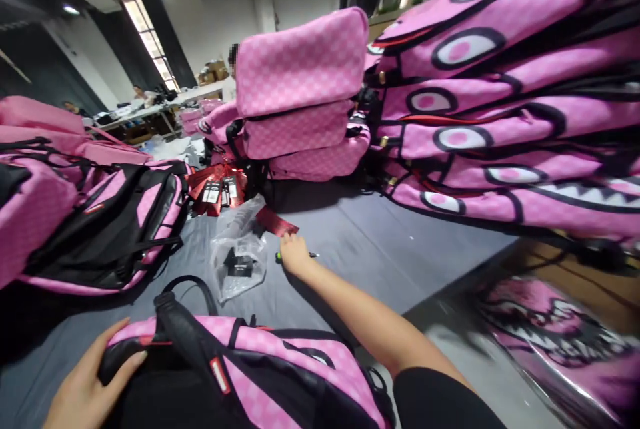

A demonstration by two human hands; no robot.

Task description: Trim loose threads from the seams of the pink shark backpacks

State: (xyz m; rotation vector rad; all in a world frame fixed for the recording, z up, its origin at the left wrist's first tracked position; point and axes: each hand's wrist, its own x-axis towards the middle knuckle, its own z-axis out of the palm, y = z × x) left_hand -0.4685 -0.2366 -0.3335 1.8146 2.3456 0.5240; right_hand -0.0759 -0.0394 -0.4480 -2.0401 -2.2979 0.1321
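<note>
A pink and black backpack (295,349) lies in front of me, its black straps upward. My left hand (93,376) grips its top left edge, thumb on the black side and fingers on the pink panel. Across the grey table, my right hand (295,254) has its fingertips closed at the near end of a red hang tag (274,221). A slim tool with a green end (279,257) shows on both sides of that hand; whether it is held or lies underneath, I cannot tell. Left of it is a clear plastic bag (239,282) with black labels inside.
Red tags (217,186) lie heaped behind the plastic bag. Pink backpacks are stacked at the back (303,66) and high on the right (460,139). More backpacks (115,216) lie left. A plastic-wrapped one (560,342) sits below the table's right edge. People are in the background.
</note>
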